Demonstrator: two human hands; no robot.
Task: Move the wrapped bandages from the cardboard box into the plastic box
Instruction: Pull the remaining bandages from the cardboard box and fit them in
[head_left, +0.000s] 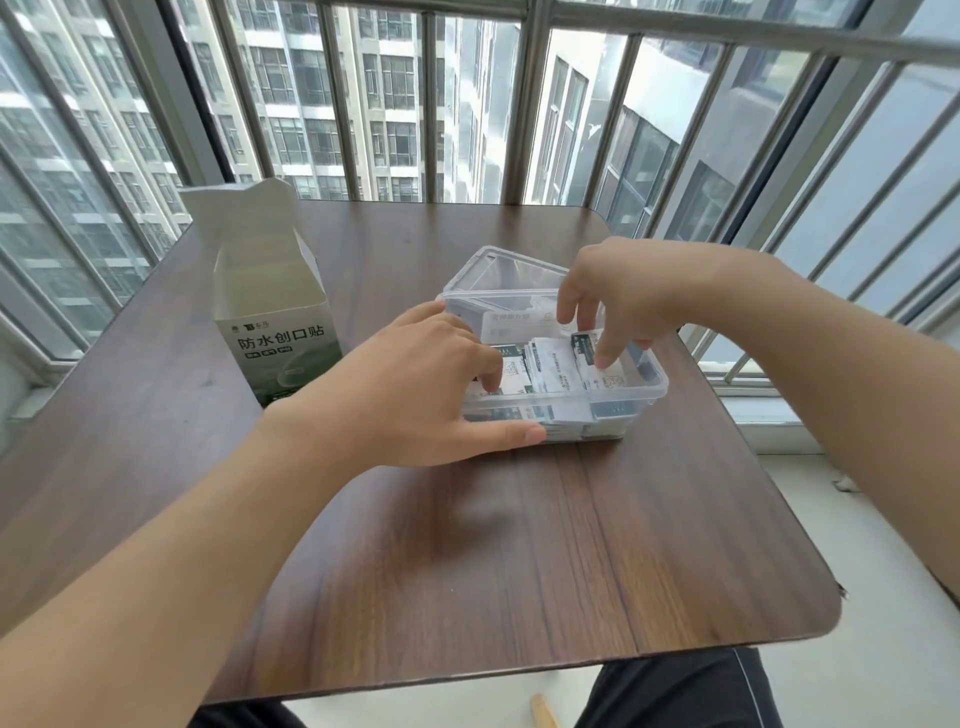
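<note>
A clear plastic box (655, 385) stands in the middle of the wooden table (519, 545), with its lid (496, 270) behind it. Several wrapped bandages (556, 371), white and dark green, lie packed inside. My left hand (410, 384) reaches over the box's left rim. Its fingers press on the bandages and its thumb lies straight along the outer front wall. My right hand (628, 291) hovers over the right side, fingers pointing down, fingertips touching the bandages. The green and white cardboard box (280, 332) stands upright to the left with its top flaps open. Its inside is hidden.
The table sits against a glazed balcony railing (519, 104) with tall buildings beyond. My dark trouser legs (675, 691) show below the table's near edge. A pale floor lies to the right.
</note>
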